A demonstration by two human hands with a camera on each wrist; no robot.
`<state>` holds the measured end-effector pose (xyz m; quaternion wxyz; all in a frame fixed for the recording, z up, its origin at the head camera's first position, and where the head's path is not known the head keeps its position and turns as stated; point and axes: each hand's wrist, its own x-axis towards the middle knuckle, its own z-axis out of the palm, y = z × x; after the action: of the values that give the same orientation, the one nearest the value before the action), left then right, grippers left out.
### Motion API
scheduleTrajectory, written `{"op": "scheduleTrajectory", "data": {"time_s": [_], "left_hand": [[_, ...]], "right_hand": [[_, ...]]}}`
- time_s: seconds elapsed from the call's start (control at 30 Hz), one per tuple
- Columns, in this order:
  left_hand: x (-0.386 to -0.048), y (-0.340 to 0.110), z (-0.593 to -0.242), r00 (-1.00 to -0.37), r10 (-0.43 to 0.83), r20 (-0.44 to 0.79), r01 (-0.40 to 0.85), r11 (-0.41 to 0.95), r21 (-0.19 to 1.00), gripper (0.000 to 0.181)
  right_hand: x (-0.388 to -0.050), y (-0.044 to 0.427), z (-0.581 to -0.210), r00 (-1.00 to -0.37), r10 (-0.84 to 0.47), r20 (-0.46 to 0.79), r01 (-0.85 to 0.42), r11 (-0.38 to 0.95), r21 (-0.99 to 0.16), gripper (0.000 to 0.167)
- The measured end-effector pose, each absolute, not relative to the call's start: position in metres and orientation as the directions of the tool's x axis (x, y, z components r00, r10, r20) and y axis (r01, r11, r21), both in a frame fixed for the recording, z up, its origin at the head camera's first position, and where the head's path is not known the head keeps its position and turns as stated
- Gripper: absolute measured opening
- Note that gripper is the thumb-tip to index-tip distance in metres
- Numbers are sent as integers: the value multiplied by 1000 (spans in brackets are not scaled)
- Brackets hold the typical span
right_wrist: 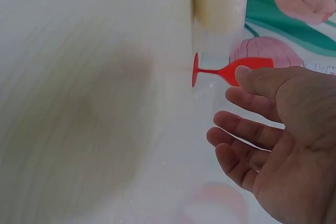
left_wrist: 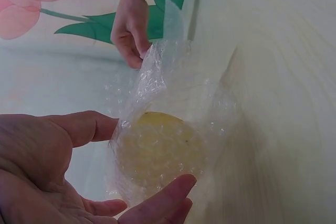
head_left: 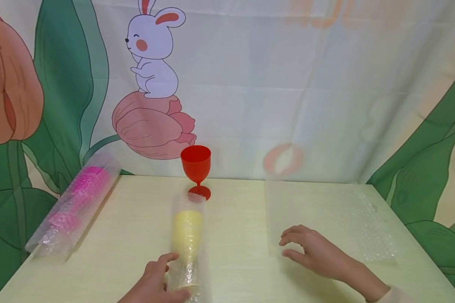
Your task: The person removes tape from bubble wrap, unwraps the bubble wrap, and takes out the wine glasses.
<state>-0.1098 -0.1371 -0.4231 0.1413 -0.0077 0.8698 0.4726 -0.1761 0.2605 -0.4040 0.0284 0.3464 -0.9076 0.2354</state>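
A yellow goblet lies on the table rolled in clear bubble wrap. My left hand grips the wrapped bundle near its foot end, thumb on one side and fingers on the other. Seen end-on in the left wrist view, the round yellow base shows through the film between my fingers. My right hand hovers over the table with loosely bent fingers and holds nothing. Close to it lies a flat sheet of bubble wrap. Beyond the bundle's far end, a red goblet stands upright.
A second bundle, bright pink inside bubble wrap, lies slanted along the left edge of the pale wooden table. Behind the table hangs a curtain printed with tulips and a rabbit.
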Motion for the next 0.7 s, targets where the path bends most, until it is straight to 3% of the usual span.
{"op": "scheduleTrajectory", "data": {"time_s": [0.2,0.47,0.7], "left_hand": [[-112,-126,-421,-951,140,-274,-145,581,801,87],[-112,-109,-422,-968,172,-182,-55,563,824,87],[-112,-97,-417,-956,204,-209,-62,557,828,89]], "right_hand": [[-165,244,-403,-732,-645,218,-671,630,-391,15],[-153,227,-405,-708,-676,205,-692,605,-394,17],[-147,211,-405,-664,-715,219,-728,549,-412,23]]}}
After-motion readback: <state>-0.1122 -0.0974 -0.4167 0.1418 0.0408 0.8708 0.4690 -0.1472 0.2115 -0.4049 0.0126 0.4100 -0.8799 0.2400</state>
